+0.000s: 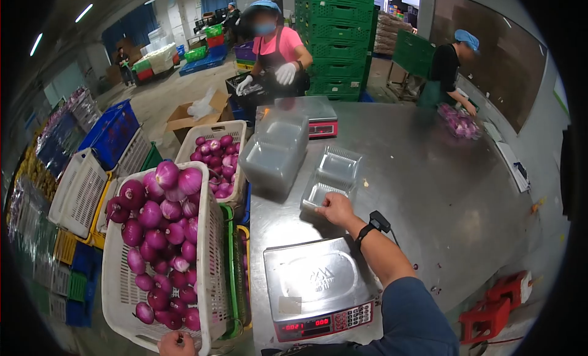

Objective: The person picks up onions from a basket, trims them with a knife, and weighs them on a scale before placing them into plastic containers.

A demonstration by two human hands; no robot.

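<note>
My right hand pinches the near edge of an open clear plastic clamshell box, which lies on the steel table. My left hand is curled at the near rim of a white crate; what its fingers hold, if anything, I cannot make out. Many red onions are heaped in that crate. Just in front of me stands a digital scale with a bare metal plate and a lit red display. Beyond it, to the left of the box, rises a stack of nested clear boxes.
A second crate of onions sits behind the first. Another scale stands at the table's far edge. Across from me is a gloved co-worker; another person handles a filled box. Red stools are at lower right.
</note>
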